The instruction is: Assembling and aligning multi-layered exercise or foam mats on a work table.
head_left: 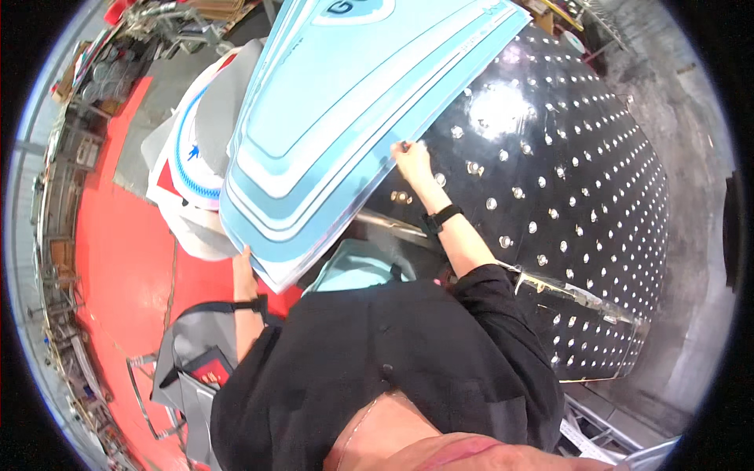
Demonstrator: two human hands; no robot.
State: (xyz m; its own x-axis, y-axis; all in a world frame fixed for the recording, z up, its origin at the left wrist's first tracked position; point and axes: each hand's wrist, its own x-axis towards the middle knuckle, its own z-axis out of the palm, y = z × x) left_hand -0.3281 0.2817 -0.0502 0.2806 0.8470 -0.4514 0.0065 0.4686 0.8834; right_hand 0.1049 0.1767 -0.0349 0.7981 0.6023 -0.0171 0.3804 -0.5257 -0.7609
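Note:
Large light-blue printed sheets (330, 149), rounded at the near end and marked with dark and white curved lines, lie stacked and slightly fanned in front of me. My right hand (411, 161) is closed at their right edge, fingertips pinching the rim. Low at the near left corner, my left hand (244, 273) holds the sheets' edge, with most of its fingers hidden beneath. The stack slants toward the far right, partly over a black table (542, 228) studded with silver ball rollers.
Left of the stack are white and grey cut panels (192, 149) with a blue zigzag band. A grey chair (204, 334) with a red booklet (210, 367) stands near my left arm on the red floor (118, 259). Cluttered shelves (67, 251) line the far left.

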